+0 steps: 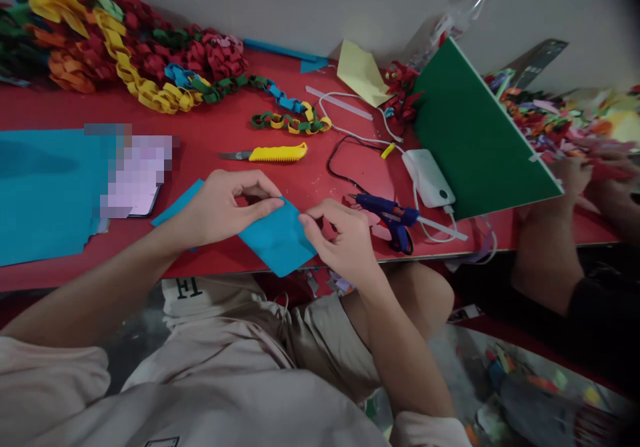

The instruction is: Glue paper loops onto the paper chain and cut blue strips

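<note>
A small sheet of blue paper [279,240] is held between both hands at the table's front edge, one corner pointing toward me. My left hand [225,207] pinches its upper left edge between thumb and fingers. At the right edge, my right hand [340,237] grips the same sheet with thumb and forefinger. Another piece of blue paper [177,205] lies partly under my left wrist. Just beyond the hands rests a yellow utility knife [277,153] with its blade out to the left. A blue glue gun [387,210] lies right of my right hand.
Blue sheets [45,193] and a phone [145,173] lie on the left. Paper chains [155,97] are heaped along the wall. A white power bank [427,177] with a cable sits by an upright green board [475,133]. Beyond it are a co-worker's hands [570,173].
</note>
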`<control>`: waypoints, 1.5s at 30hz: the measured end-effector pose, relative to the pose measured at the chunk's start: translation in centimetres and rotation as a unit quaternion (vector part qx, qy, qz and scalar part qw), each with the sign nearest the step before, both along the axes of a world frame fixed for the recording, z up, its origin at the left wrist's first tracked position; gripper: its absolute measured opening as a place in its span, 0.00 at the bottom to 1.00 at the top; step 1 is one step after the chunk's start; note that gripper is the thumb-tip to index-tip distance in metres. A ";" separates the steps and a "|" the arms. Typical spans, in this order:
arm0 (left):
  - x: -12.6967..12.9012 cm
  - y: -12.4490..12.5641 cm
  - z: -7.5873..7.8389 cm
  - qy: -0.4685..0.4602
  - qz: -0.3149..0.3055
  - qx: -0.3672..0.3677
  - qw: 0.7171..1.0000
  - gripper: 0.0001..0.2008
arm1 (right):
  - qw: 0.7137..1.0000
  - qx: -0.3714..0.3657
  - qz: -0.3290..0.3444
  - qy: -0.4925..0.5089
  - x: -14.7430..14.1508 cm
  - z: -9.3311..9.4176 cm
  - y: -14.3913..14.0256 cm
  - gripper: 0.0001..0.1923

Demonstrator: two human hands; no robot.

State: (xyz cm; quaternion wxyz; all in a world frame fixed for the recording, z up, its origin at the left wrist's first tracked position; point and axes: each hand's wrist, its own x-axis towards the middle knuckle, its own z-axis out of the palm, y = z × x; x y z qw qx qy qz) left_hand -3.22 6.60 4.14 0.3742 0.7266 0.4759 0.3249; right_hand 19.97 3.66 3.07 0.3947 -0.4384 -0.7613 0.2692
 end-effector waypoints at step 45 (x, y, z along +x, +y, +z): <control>-3.2 -5.2 2.0 -0.042 0.233 -0.056 0.970 0.12 | 0.987 -0.037 0.132 -0.088 0.8 1.0 -1.6 0.20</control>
